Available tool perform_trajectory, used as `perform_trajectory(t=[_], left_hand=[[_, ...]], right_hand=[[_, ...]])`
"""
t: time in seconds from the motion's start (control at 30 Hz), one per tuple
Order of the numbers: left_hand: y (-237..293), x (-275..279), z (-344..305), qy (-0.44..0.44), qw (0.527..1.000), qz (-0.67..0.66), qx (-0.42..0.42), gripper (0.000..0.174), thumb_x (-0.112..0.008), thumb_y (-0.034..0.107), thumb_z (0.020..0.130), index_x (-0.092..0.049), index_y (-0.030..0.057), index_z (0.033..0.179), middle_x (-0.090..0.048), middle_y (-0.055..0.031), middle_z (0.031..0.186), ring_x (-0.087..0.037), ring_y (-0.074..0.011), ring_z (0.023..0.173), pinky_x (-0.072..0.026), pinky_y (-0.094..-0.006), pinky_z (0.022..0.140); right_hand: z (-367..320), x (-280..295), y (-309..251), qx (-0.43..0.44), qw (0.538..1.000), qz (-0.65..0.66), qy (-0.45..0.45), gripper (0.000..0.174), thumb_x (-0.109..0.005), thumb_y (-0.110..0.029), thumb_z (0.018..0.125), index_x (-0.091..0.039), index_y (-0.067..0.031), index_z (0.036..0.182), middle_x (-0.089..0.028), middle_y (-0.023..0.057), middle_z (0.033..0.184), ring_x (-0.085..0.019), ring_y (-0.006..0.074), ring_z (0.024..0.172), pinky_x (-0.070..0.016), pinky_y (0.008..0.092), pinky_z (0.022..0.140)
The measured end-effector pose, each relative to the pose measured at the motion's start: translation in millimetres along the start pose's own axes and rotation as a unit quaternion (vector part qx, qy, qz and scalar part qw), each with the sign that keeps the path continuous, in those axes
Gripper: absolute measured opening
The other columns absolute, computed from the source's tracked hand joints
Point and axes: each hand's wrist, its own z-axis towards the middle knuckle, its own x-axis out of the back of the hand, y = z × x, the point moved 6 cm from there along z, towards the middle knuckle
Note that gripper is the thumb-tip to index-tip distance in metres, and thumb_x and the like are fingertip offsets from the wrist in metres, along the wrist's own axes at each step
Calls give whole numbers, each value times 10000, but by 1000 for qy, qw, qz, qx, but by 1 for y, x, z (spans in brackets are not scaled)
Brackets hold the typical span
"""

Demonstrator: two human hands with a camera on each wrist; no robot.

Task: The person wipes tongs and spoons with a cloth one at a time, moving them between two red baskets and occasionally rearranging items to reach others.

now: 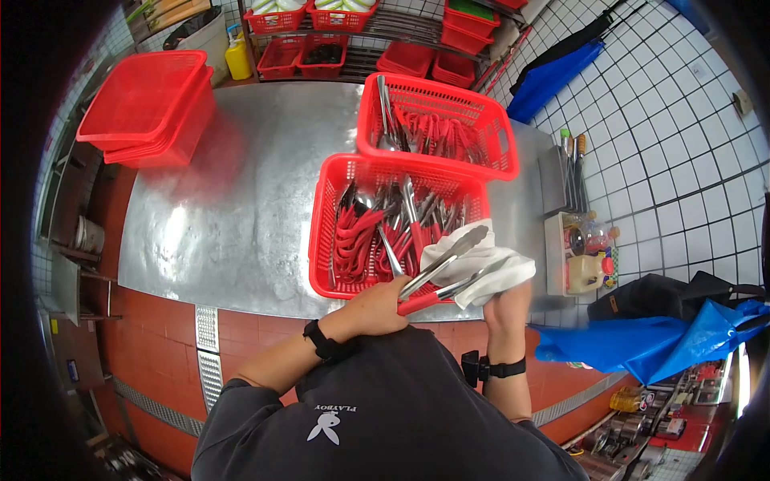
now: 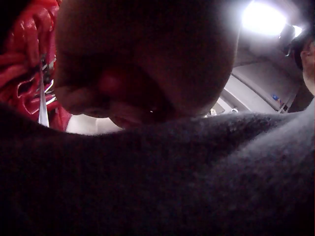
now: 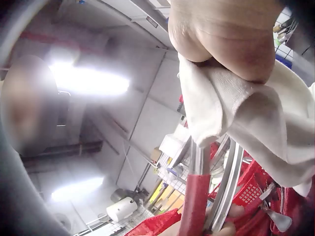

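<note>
In the head view my left hand (image 1: pixel 375 307) grips a pair of metal tongs (image 1: pixel 433 272) by the red-coated handle end, over the near edge of the table. My right hand (image 1: pixel 508 308) holds a white cloth (image 1: pixel 513 272) bunched against the tongs' jaws. Seen from the right wrist, the cloth (image 3: pixel 206 105) wraps over the metal arms, above the red handle (image 3: pixel 195 199). Just beyond the hands, a red basket (image 1: pixel 319 240) is full of red-handled tongs (image 1: pixel 353 240). The left wrist view is dark and mostly blocked by grey fabric (image 2: pixel 147 182).
Behind the near basket stands a second red basket (image 1: pixel 501 120) with more tongs. Stacked red baskets (image 1: pixel 148 104) occupy the far left of the steel table (image 1: pixel 265 160). Bottles (image 1: pixel 593 240) in a tray and a blue sheet (image 1: pixel 666 337) are along the tiled right wall.
</note>
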Motion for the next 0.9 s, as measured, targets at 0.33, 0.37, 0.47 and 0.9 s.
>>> perform_trajectory(t=[0.33, 0.37, 0.47, 0.9], left_hand=[[-7, -1, 1, 22, 1000, -11, -2, 654, -631, 161, 698, -415, 10, 1297, -630, -258, 1008, -618, -409, 953, -479, -462, 819], [-6, 0, 1, 22, 1000, -10, -3, 654, -631, 161, 698, -415, 10, 1297, -630, -258, 1008, -618, -409, 953, -479, -462, 819], [-6, 0, 1, 21, 999, -32, 13, 665, -630, 163, 694, -412, 4, 1301, -629, -264, 1012, -618, -410, 957, -480, -456, 819], [-6, 6, 2, 71, 996, -53, 32, 643, -652, 189, 675, -455, -36, 1244, -609, -257, 1039, -620, -369, 975, -475, -402, 858]], right_hand=[[-11, -8, 12, -7, 998, -32, -45, 241, -506, -118, 954, -507, -6, 1167, -597, 99, 1097, -598, 209, 1000, -494, 340, 868], [-14, -13, 14, -10, 996, -57, -70, 258, -506, -98, 947, -501, -6, 1188, -593, 95, 1111, -594, 200, 1005, -492, 336, 871], [-26, -36, 18, -40, 990, -87, -106, 260, -517, -37, 922, -535, -1, 1179, -612, 70, 1085, -600, 165, 965, -494, 308, 836], [-20, -30, 45, -70, 983, -108, -127, 287, -601, -14, 854, -578, 8, 1139, -634, 54, 1083, -613, 138, 952, -506, 297, 820]])
